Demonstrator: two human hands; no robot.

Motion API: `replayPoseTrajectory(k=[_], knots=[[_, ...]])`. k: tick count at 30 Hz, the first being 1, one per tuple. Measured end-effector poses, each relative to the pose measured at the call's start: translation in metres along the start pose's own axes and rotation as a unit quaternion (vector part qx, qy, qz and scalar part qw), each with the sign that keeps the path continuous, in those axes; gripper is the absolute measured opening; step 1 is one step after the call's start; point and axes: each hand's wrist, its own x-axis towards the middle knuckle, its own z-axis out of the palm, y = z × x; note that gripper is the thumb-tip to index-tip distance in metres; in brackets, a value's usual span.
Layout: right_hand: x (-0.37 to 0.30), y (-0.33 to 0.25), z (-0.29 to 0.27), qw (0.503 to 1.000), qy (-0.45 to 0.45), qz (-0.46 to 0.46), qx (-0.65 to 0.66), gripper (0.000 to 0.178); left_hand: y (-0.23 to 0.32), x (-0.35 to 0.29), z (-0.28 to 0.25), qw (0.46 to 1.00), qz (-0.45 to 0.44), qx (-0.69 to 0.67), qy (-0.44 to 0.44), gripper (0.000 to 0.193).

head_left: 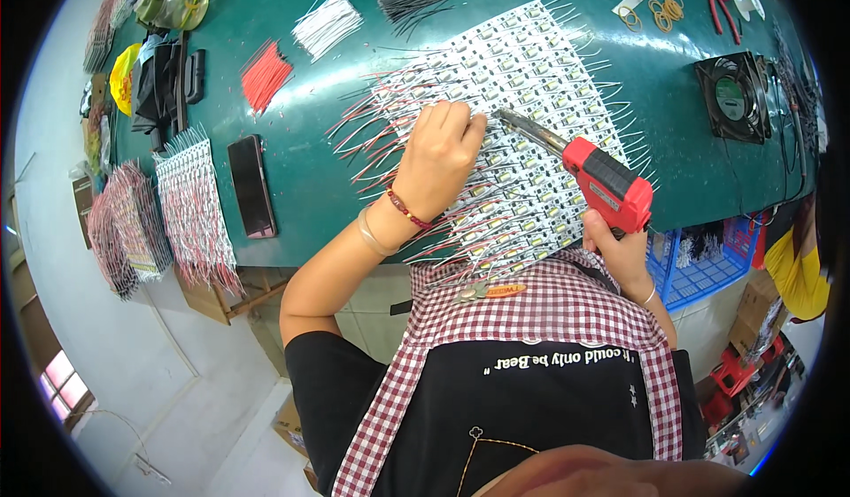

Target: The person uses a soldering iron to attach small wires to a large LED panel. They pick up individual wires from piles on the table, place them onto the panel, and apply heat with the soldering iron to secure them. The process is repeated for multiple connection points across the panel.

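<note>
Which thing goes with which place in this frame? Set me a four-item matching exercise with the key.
Things:
1. red soldering gun
2. phone
3. black fan
4. blue basket

Places:
A. on the green table, toward its right side
B. gripped in the right hand
C. off the table, right of the right hand
D. flat on the table, left of the left hand

Pairs: 1-B, 2-D, 3-A, 4-C

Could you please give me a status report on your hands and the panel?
Right hand gripping red soldering gun, nose over circuit-board panel. Left hand pinched closed over panel, contents hidden. Red and white wires beside left hand.
</note>
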Motion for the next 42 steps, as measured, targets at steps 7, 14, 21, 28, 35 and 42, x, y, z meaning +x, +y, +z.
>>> replayPoseTrajectory(k=[7, 14, 21, 28, 35, 42], knots=[[-0.002, 0.006, -0.003, 0.999, 0.001, -0.040, 0.023, 0.018, 0.000, 0.002, -0.001, 1.000, 0.003, 0.012, -0.007, 0.022], [-0.003, -0.001, 0.000, 0.999, 0.000, -0.053, 0.008, 0.014, 0.001, 0.003, -0.004, 0.999, 0.008, 0.028, -0.021, 0.023], [-0.001, 0.000, -0.001, 1.000, 0.000, -0.017, 0.004, 0.023, 0.000, 0.003, -0.004, 0.999, 0.004, 0.014, -0.030, 0.022], [0.000, 0.005, -0.002, 0.999, -0.007, -0.027, -0.026, 0.022, 0.001, 0.006, -0.005, 0.999, 0.010, 0.014, -0.037, 0.021], [-0.003, -0.001, 0.000, 0.998, 0.015, -0.061, 0.015, 0.009, 0.002, 0.010, -0.010, 0.998, 0.020, 0.029, -0.058, 0.021], [-0.004, -0.003, 0.001, 0.998, 0.009, -0.057, 0.004, 0.011, -0.004, 0.013, -0.015, 0.995, 0.023, 0.060, -0.073, 0.019]])
